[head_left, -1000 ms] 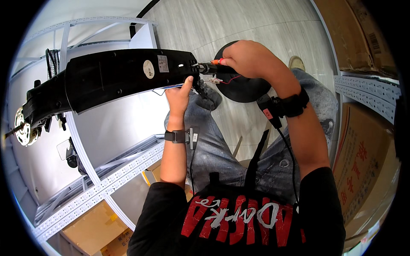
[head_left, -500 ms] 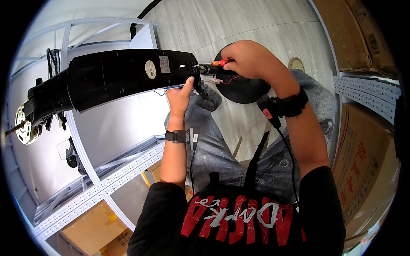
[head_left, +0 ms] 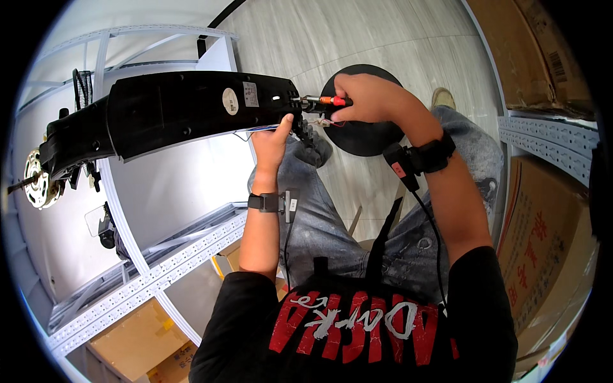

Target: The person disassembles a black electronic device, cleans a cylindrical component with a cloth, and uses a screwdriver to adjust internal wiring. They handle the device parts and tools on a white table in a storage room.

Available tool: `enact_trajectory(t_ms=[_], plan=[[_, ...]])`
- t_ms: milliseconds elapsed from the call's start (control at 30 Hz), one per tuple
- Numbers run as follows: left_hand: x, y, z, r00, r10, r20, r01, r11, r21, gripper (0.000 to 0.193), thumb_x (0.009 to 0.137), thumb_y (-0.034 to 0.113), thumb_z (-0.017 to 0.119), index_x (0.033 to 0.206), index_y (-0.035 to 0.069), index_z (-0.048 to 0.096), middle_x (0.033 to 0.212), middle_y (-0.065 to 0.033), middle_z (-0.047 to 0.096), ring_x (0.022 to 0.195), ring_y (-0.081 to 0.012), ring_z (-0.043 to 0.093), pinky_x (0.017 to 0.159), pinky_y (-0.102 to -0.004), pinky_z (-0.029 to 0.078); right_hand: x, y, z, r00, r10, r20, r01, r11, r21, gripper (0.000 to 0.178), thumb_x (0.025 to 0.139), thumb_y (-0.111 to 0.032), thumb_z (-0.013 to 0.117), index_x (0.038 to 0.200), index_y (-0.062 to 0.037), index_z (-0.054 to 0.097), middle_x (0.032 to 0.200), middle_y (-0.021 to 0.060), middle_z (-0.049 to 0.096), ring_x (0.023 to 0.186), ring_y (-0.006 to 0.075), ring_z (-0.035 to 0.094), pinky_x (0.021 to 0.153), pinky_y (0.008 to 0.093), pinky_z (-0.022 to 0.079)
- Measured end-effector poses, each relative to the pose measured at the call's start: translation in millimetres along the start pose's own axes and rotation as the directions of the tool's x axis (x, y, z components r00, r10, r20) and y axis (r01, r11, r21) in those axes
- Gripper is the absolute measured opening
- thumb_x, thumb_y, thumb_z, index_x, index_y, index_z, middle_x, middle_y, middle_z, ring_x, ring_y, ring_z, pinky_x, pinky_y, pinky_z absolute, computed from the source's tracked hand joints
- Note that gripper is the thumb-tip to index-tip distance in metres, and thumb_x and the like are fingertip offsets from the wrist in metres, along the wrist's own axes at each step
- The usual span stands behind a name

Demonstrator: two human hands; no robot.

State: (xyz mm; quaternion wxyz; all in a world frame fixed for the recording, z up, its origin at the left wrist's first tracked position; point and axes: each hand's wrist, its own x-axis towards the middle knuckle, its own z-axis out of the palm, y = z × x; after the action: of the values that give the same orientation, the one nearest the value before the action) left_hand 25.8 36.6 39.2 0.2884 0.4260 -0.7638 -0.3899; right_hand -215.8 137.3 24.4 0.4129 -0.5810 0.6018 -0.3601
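A long black plastic housing (head_left: 172, 115) lies across the view at left, with a round pale label and a rectangular one on its upper face. My left hand (head_left: 271, 147) grips its right end from the near side, thumb on top. A round pale metal motor (head_left: 42, 179) with a shaft sits at the housing's far left end. My right hand (head_left: 377, 99) is closed on the red and orange handle of a screwdriver (head_left: 332, 100), whose metal shank points left into that end. Thin wires and a small white connector (head_left: 323, 122) hang just below it.
A black round seat or base (head_left: 367, 137) stands on the floor beneath my right hand. White perforated shelving (head_left: 159, 271) runs along the left, with cardboard boxes (head_left: 134, 335) below. More boxes (head_left: 549, 236) fill the rack at right. My knees are beneath the work.
The housing has shifted slightly right and up with my left hand. My right hand has changed its hold on the screwdriver, showing more of its handle.
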Motion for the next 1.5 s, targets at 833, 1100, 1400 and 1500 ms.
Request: enact_trajectory(t_ms=[833, 1100, 1400, 1500], plan=[[-1, -2, -1, 1.0, -0.009, 0.004, 0.009, 1.0, -0.012, 0.022, 0.079, 0.013, 0.075, 0.092, -0.002, 0.067, 0.084, -0.0027, 0.066, 0.074, -0.0109, 0.058, 0.069, -0.0268, 0.048, -5, -10, -12, 0.984, -0.069, -0.167, 0.022, 0.964, -0.265, 0.013, 0.076, -0.018, 0.066, 0.079, -0.0054, 0.062, 0.069, 0.0132, 0.061, 0.068, 0.0344, 0.058, 0.061, 0.0441, 0.046], [0, -2, -1, 1.0, 0.002, 0.014, -0.002, 1.0, -0.029, 0.021, 0.079, 0.013, 0.075, 0.091, -0.002, 0.066, 0.082, -0.002, 0.066, 0.072, -0.0105, 0.058, 0.068, -0.0267, 0.048, -7, -9, -6, 0.899, -0.261, -0.351, 0.208, 0.961, -0.183, 0.012, 0.078, -0.012, 0.067, 0.083, -0.0021, 0.06, 0.071, 0.0116, 0.06, 0.067, 0.0283, 0.056, 0.06, 0.038, 0.043], [-1, -1, -4, 0.996, -0.052, 0.078, 0.051, 0.999, 0.006, 0.024, 0.083, 0.013, 0.071, 0.1, -0.003, 0.064, 0.093, -0.0038, 0.065, 0.082, -0.0129, 0.057, 0.077, -0.0274, 0.046, -4, -6, -13, 0.988, -0.042, -0.151, 0.001, 0.965, -0.264, 0.019, 0.077, -0.012, 0.068, 0.085, -0.002, 0.054, 0.074, 0.0116, 0.057, 0.068, 0.0276, 0.054, 0.06, 0.0367, 0.042], [-2, 4, -3, 0.997, -0.045, 0.071, 0.046, 0.999, -0.021, 0.025, 0.082, 0.013, 0.071, 0.1, -0.003, 0.064, 0.092, -0.004, 0.066, 0.082, -0.0133, 0.057, 0.076, -0.0278, 0.047, -4, -7, -6, 0.968, -0.149, -0.201, 0.124, 0.983, -0.134, 0.018, 0.078, -0.013, 0.068, 0.082, -0.0017, 0.054, 0.071, 0.0119, 0.056, 0.066, 0.0273, 0.054, 0.06, 0.0369, 0.042]])
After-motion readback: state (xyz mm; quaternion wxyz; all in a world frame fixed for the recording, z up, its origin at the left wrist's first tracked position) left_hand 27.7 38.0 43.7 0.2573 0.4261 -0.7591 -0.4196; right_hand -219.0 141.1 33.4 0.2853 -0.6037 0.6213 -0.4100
